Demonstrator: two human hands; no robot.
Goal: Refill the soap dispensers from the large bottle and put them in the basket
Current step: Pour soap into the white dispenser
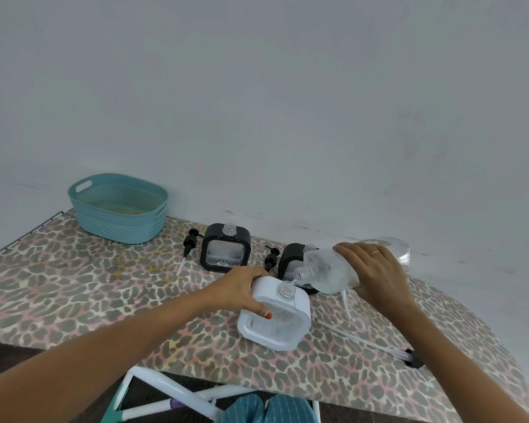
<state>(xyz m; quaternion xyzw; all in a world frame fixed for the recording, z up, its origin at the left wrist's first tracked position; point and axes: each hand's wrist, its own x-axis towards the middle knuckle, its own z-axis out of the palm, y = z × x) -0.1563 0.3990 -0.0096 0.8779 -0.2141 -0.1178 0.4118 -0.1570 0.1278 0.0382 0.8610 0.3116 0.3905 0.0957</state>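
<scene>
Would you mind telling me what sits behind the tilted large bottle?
A black dispenser stands behind the large bottle, its clear neck poking above. The bottle and right hand cover most of its body, so its fill level cannot be seen.

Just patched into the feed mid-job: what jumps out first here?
The pour at centre: the right hand tips the large clear bottle so its mouth meets the neck of the white dispenser, which the left hand steadies. Behind stand two uncapped black dispensers, with loose pumps lying beside them. The teal basket waits far left.
</scene>
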